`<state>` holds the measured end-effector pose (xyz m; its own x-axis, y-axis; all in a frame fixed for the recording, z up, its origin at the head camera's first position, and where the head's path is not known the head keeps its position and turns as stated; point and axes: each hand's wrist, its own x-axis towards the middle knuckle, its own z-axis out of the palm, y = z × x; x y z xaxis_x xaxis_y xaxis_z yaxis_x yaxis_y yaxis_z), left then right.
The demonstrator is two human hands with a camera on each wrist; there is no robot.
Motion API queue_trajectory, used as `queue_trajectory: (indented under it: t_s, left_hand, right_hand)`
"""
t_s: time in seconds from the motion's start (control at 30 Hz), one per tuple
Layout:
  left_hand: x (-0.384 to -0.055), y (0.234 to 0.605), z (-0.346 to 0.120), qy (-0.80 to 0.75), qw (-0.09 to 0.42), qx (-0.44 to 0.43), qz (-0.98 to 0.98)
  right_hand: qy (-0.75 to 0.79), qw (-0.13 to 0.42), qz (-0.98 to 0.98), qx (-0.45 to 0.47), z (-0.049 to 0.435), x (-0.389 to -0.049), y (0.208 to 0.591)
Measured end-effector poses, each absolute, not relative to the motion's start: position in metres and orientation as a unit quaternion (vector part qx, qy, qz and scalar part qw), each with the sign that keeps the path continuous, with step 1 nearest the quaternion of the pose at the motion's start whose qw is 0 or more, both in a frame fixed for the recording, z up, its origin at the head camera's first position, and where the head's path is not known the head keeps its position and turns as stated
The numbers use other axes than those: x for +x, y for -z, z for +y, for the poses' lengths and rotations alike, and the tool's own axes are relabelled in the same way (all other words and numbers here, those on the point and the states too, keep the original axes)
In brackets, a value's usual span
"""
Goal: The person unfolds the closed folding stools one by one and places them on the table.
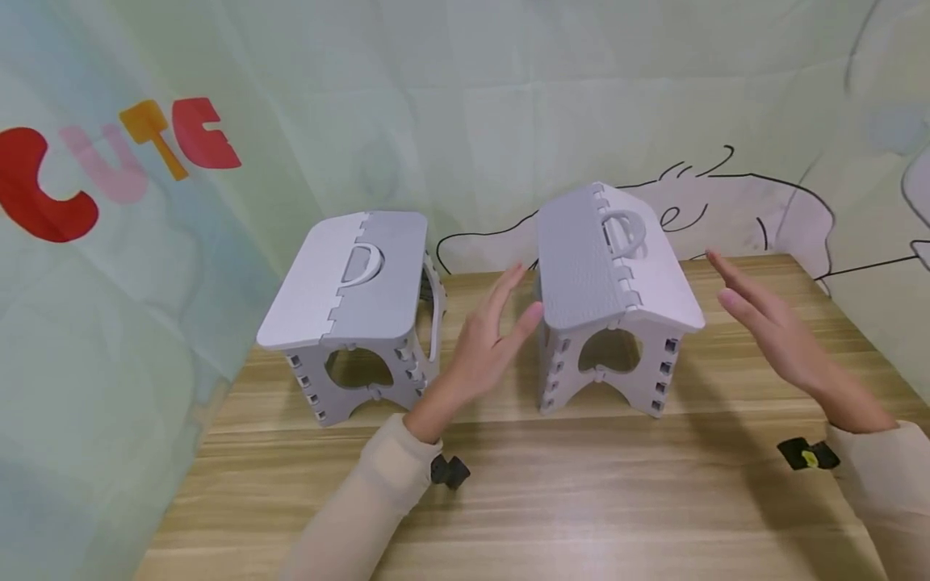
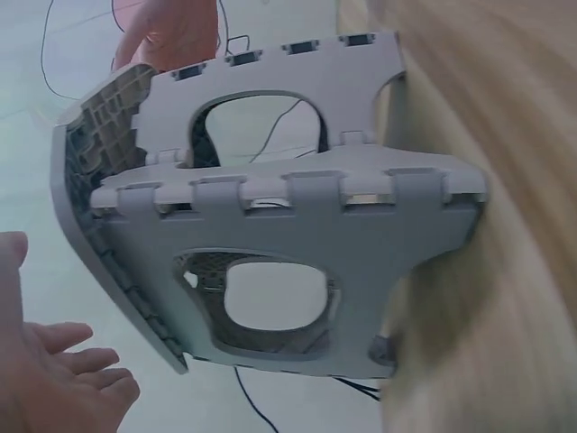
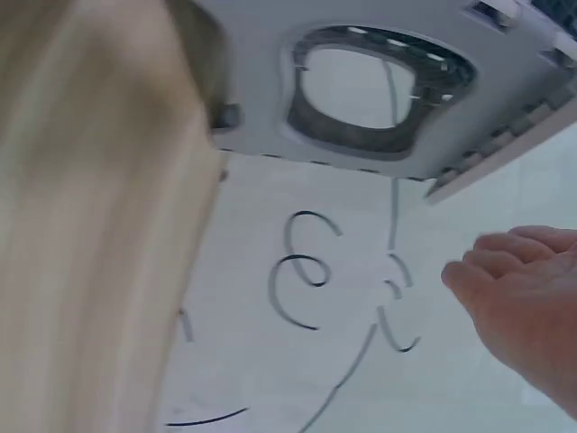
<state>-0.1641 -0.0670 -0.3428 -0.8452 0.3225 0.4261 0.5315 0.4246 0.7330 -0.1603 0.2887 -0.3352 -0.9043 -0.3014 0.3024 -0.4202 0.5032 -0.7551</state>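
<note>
Two grey-and-white plastic folding stools stand upright on the wooden table. The right folding stool (image 1: 606, 258) has its top raised to a ridge along the middle hinge, with a looped handle (image 1: 626, 234) sticking up. My left hand (image 1: 483, 343) is held to this stool's left, fingers extended, thumb near the edge of the top. On the other side my right hand (image 1: 781, 331) hovers with straight fingers, apart from the stool; the right wrist view shows its palm below the stool's edge. To the left sits the other folding stool (image 1: 349, 278), its handle lying lower. Neither hand holds anything.
The wood-grained table (image 1: 552, 500) runs back to a pale printed cloth (image 1: 465, 121) with line drawings. Another cloth side (image 1: 109, 323) with coloured letters borders the table on the left. Each sleeve cuff carries a small dark tag (image 1: 808, 454).
</note>
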Motion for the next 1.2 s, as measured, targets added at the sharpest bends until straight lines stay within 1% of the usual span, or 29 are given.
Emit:
queue_trajectory:
  t_s: [0.13,0.2,0.4,0.47,0.63,0.77,0.93,1.2]
  left_hand:
    - [-0.170,0.326,-0.061,0.448,0.110,-0.272,-0.844]
    - [-0.173,0.318,-0.056,0.429,0.106,-0.284,-0.851]
    - [-0.187,0.300,-0.041,0.381,0.082,-0.313,-0.866]
    - [-0.191,0.297,-0.036,0.367,0.064,-0.311,-0.874]
    - [-0.201,0.294,-0.023,0.329,0.021,-0.307,-0.893]
    - [-0.205,0.297,-0.018,0.306,0.005,-0.312,-0.899]
    - [-0.206,0.297,-0.016,0.289,0.001,-0.315,-0.904]
    - [-0.208,0.296,-0.017,0.268,0.002,-0.311,-0.912]
  right_hand:
    - [-0.430,0.067,-0.875,0.211,0.282,-0.168,0.319]
    - [-0.413,0.059,-0.883,0.213,0.277,-0.172,0.311]
    - [-0.384,0.010,-0.895,0.225,0.256,-0.186,0.291]
    - [-0.379,0.000,-0.895,0.233,0.249,-0.191,0.288]
    - [-0.349,0.005,-0.902,0.255,0.235,-0.205,0.286]
    - [-0.337,0.002,-0.908,0.250,0.229,-0.210,0.290]
    - [-0.339,-0.013,-0.910,0.239,0.228,-0.210,0.296]
    - [-0.349,-0.013,-0.904,0.245,0.227,-0.212,0.297]
